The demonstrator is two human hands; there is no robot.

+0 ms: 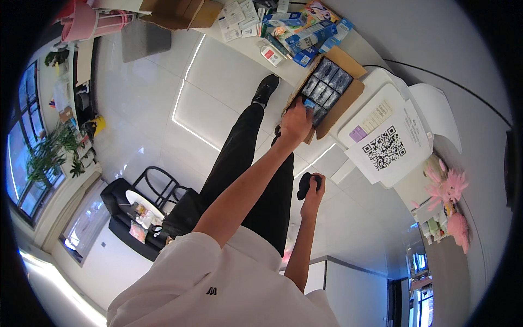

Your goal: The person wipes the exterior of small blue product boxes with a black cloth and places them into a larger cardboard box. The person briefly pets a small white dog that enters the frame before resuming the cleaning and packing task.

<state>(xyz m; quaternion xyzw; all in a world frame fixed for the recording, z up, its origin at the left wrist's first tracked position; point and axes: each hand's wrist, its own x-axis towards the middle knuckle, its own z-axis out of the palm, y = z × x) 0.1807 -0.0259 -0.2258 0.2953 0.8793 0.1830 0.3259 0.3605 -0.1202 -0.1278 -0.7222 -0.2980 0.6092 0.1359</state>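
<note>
My left hand [296,122] reaches into an opened cardboard box [342,108] on the counter. Clear-wrapped dark packets [327,88] fill the box in rows. Its fingertips dip beside a small blue patch [309,104] at the box's near-left part; whether they grip anything is hidden. Lower down, over the floor, my right hand [318,186] is closed around a small black object [307,185], whose kind I cannot make out.
Blue cartons [312,36], a white bottle [271,55] and papers [241,20] crowd the counter behind the box. To its right stands a white lidded bin or appliance [380,118] bearing a sheet with a printed code. Pink feathery decorations [447,186] sit further right. My shoe [266,88] rests near the counter.
</note>
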